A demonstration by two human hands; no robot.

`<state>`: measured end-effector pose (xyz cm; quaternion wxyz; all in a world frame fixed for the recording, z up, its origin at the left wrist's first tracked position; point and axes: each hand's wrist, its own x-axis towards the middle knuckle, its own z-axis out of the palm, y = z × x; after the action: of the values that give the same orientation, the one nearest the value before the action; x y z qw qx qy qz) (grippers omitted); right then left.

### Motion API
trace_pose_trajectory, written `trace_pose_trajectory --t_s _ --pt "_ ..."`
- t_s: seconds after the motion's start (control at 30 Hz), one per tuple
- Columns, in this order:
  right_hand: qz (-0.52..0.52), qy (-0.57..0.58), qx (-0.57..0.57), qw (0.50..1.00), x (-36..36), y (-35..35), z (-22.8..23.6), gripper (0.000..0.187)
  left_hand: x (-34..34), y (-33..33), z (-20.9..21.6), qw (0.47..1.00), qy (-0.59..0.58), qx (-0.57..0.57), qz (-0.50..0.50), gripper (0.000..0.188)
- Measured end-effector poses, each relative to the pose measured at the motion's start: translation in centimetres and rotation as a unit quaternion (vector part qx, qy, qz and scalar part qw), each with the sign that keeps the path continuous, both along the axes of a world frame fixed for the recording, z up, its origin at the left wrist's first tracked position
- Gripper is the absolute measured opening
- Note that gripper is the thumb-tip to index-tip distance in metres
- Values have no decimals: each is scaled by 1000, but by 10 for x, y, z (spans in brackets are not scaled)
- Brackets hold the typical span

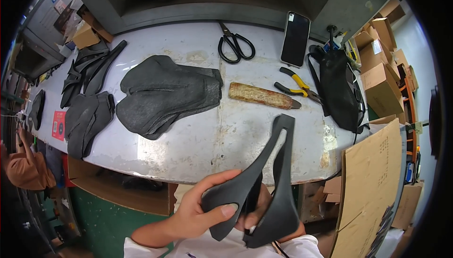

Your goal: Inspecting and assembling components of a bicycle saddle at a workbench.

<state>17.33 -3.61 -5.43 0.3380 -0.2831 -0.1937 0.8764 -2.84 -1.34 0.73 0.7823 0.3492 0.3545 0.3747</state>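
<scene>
My left hand (200, 208) grips the wide rear of a black plastic saddle base (271, 177), thumb on top, with its narrow nose pointing up toward the table. My right hand (255, 215) is mostly hidden behind the same black part; only some fingers show between its two rails, holding it from beneath. On the grey worktable (226, 135) beyond lies a stack of dark grey saddle-shaped covers (165, 93), and a smaller pile of dark covers (87, 116) sits further left.
At the table's far side lie black scissors (235, 44), a dark phone (295, 38), yellow-handled pliers (295, 85), a wrapped brownish tool (262, 95) and a black bag (339, 88). More black bases (89, 69) lie far left. Cardboard sheet (373, 182) and boxes (380, 76) stand at right.
</scene>
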Motion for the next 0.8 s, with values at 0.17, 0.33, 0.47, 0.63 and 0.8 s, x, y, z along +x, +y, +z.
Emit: trace_pose_trajectory --t_s 0.17,0.33,0.47,0.63,0.8 --pt "-23 -78 30 996 -10 16 43 70 5 -7 -3 999 -7 31 8 59" --pt "-55 -114 37 991 -11 18 48 80 6 -9 -6 994 9 106 12 56" --pt "-158 -122 64 978 -12 14 35 90 8 -10 -6 992 10 123 37 59" --pt "-241 -85 52 965 -12 20 28 88 8 -9 -6 990 41 132 -38 58" --pt "-149 23 -2 989 -18 16 30 59 4 -7 -6 981 75 176 -19 58"
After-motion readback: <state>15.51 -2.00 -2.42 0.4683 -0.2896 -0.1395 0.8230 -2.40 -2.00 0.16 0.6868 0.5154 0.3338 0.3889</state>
